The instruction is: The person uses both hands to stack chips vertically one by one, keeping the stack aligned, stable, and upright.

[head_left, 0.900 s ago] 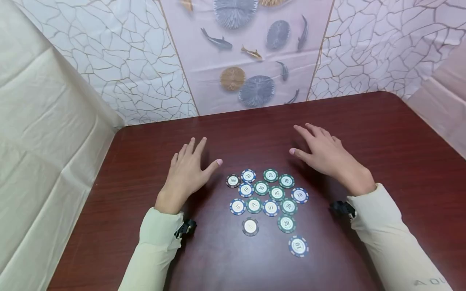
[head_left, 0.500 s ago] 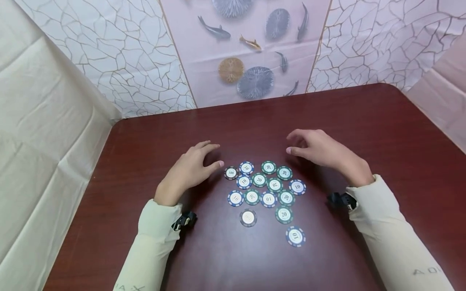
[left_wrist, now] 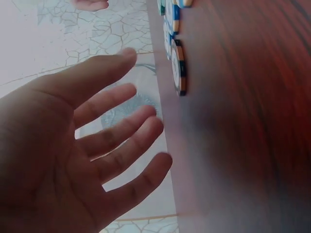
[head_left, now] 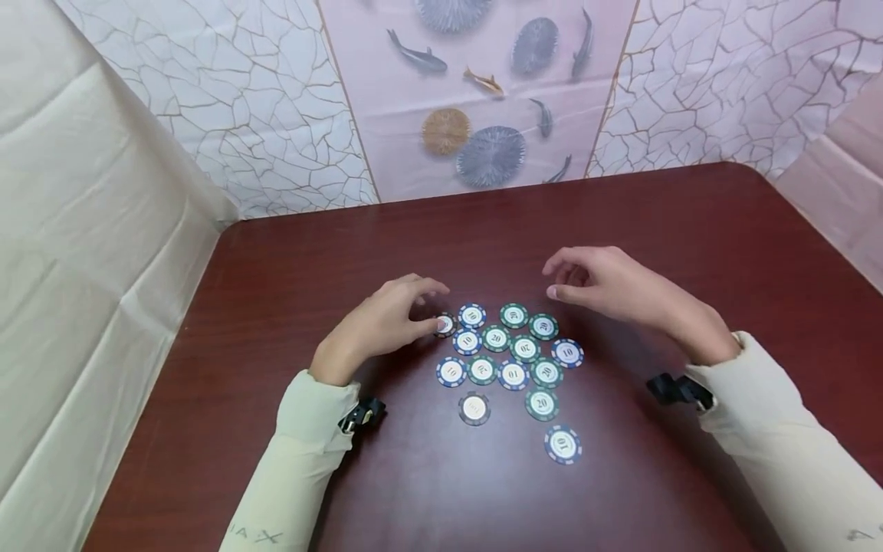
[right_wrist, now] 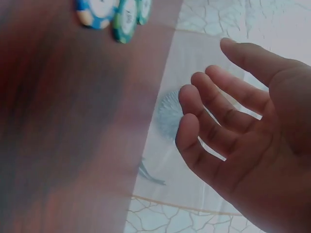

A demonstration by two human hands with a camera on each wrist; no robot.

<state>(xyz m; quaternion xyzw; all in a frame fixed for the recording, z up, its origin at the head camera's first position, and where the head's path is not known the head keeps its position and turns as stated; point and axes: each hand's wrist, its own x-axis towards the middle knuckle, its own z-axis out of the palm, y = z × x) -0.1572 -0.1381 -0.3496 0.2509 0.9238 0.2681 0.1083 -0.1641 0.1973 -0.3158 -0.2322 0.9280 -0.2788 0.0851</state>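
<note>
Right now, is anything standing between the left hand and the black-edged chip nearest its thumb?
Nothing visible does: the left wrist view shows only open space between the left hand and the black-edged chip. A blue-edged chip sits just to its right in the head view.

A fish-print panel [head_left: 476, 100] between crackle-patterned hangings [head_left: 269, 100] rises behind a reddish table [head_left: 310, 253], cream cloth [head_left: 90, 268] at left.

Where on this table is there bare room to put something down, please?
The table is bare between the chips and the patterned cloth, left of the left hand, and right of the right hand. It is crowded in the middle, where the chips lie close together.
</note>
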